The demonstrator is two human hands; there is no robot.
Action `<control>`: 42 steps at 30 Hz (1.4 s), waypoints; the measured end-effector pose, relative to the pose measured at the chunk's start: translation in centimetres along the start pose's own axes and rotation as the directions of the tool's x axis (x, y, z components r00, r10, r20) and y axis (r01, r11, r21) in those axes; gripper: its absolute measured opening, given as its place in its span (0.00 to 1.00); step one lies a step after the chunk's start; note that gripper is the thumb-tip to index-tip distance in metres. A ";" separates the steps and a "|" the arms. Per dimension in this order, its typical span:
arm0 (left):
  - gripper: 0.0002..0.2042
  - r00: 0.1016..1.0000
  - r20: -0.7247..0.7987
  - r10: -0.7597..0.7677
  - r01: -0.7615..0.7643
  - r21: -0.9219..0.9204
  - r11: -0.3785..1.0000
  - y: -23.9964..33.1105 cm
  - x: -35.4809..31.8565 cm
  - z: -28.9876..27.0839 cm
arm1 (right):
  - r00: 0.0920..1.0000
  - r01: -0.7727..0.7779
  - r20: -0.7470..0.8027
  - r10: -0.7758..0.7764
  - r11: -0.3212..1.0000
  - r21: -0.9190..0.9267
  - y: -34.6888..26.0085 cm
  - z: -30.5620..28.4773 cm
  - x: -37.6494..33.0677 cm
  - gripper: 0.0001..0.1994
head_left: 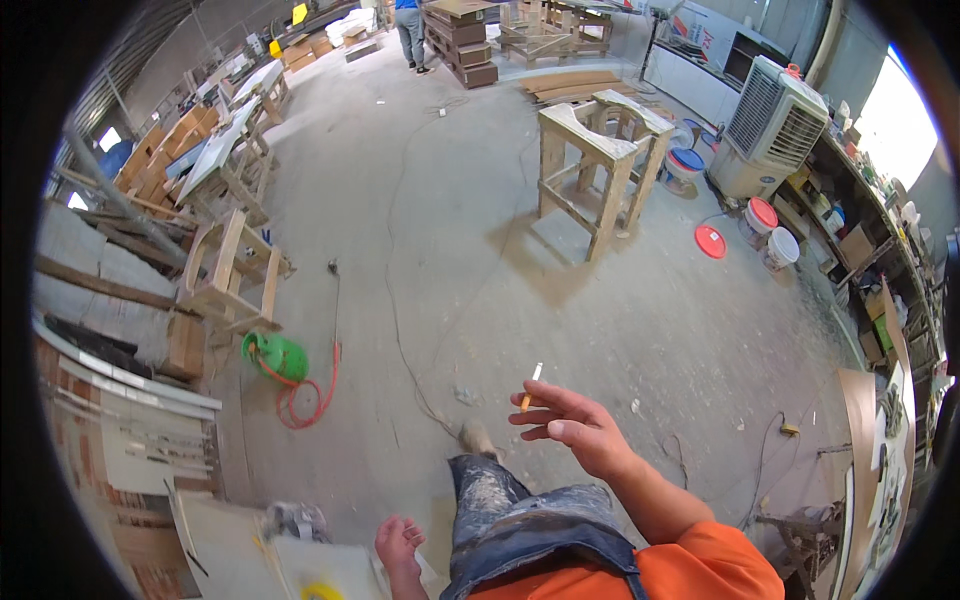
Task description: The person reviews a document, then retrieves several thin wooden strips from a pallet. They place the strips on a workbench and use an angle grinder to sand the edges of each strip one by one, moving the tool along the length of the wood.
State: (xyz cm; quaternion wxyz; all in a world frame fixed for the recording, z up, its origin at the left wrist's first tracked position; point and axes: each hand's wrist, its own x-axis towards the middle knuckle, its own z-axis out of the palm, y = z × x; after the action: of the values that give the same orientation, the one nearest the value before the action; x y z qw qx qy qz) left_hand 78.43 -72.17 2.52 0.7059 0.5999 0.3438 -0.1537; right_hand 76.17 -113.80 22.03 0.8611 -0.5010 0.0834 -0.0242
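- A cigarette [538, 371] is in the right hand [580, 425], just below and right of the middle of the view, held up over a grey floor [460, 320].
- It is a slim, straight stick, mostly white, with a shorter orange-tan end.
- It stands at a slant: the white part points away from the wearer and slightly right, the orange end lies back among the fingers.
- Whether its tip is lit is too small to tell.
- The right hand's fingers reach leftward, bent and slightly parted, pinching the cigarette near the tips of the first two; the exact contact is hard to make out.
- The left hand [400, 545] is low in the view, left of the body, its fingers loosely curled and a little blurred, near pale boards [335, 565].
- The wearer has an orange sleeve [720, 565] and a dark apron [555, 535]; pale smears mark the clothing over the leg.
- To the left on the floor, a green cylinder [280, 357] trails a red hose [337, 355].
- Farther off are a wooden stand [575, 128], a boxy cooler [770, 125] and a person [410, 35] in blue.
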 end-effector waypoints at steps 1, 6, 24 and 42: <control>0.11 1.000 0.001 -0.007 0.007 0.012 1.000 1.8 2.6 1.4 | 1.000 -0.002 -0.030 0.002 1.000 -0.001 -0.3 -0.6 2.6 0.34; 0.12 0.982 0.147 0.114 -0.126 0.069 0.990 14.0 16.7 14.1 | 0.983 -0.034 -0.178 0.035 0.999 0.011 -3.6 -3.8 15.6 0.36; 0.16 0.835 0.419 -0.357 -0.529 0.791 -0.308 28.7 62.1 53.9 | 0.493 0.569 0.584 -0.645 0.747 0.345 -31.0 -16.1 61.9 0.52; 0.21 0.873 0.453 -0.180 -0.454 0.890 0.040 60.5 103.3 116.3 | 0.555 0.749 0.509 -0.659 0.662 0.040 -52.9 -33.6 114.9 0.50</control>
State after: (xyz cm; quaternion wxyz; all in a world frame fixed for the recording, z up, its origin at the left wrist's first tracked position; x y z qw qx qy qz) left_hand 225.51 -148.63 -16.69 0.1657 0.8926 -0.0940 -0.4086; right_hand 185.95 -183.29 37.89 0.7206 -0.5571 -0.3395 -0.2347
